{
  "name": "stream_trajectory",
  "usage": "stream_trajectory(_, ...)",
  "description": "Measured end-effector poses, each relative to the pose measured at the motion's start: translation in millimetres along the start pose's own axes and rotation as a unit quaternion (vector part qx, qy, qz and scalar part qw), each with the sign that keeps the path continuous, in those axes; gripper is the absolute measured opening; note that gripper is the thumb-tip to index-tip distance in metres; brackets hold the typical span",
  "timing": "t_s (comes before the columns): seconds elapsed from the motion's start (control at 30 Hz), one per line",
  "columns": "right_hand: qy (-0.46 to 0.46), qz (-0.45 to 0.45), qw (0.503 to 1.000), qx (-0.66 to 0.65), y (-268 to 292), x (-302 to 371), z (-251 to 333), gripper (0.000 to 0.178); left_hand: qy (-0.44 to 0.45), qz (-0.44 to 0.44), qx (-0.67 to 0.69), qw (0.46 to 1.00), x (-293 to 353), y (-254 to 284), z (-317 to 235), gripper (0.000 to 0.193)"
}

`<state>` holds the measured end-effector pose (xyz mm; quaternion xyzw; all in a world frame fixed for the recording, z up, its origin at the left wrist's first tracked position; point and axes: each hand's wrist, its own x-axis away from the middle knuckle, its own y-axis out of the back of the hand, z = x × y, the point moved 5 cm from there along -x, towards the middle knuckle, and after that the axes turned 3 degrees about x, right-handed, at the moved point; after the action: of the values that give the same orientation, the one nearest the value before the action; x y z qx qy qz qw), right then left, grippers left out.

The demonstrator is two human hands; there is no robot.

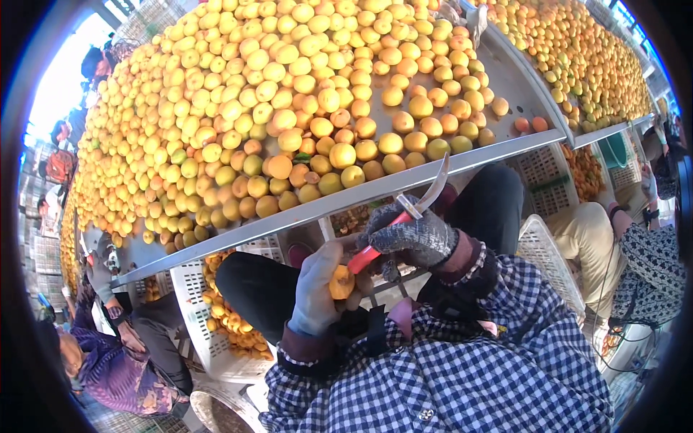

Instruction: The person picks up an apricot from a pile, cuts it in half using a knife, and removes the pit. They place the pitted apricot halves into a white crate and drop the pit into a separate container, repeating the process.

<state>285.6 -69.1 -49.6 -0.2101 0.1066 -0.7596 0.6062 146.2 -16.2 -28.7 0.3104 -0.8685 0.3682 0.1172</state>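
Note:
In a pale grey glove, my left hand [317,289] is closed round an orange apricot [341,282] in front of my body. My right hand [415,234], gloved in dark grey knit, grips a knife by its red handle [365,258]. The knife's curved blade [435,189] points up and away from me, toward the table edge. The lower end of the handle is close to the apricot. Whether the apricot is cut, I cannot tell. Beyond my hands, a great heap of whole yellow-orange apricots [289,141] covers a metal table.
The table's raised metal rim [339,193] runs across in front of my knees. A white crate [189,310] of orange fruit pieces [234,328] stands by my left leg, another white crate [541,249] at my right. People sit on both sides; a white bucket [216,405] is lower left.

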Motion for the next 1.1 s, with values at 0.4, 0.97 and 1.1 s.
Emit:
stream_trajectory(0.4, 0.171, -0.008, 0.961, 0.218, -69.0, 25.7, 7.2, 0.02, -0.199, -0.217, -0.123, 0.948, -19.9, 49.5, 1.5, 0.041)
stream_trajectory(0.97, -0.099, 0.028, 0.991, -0.091, -36.1, 1.7, -10.6, 0.022, -0.08, -0.107, -0.062, 0.989, -16.0, 40.1, 5.3, 0.039)
stream_trajectory(1.1, 0.09, 0.018, 0.978, 0.188, -58.2, 3.5, 20.8, 0.018, -0.13, -0.12, -0.159, 0.971, -23.6, 47.6, 1.1, 0.036)
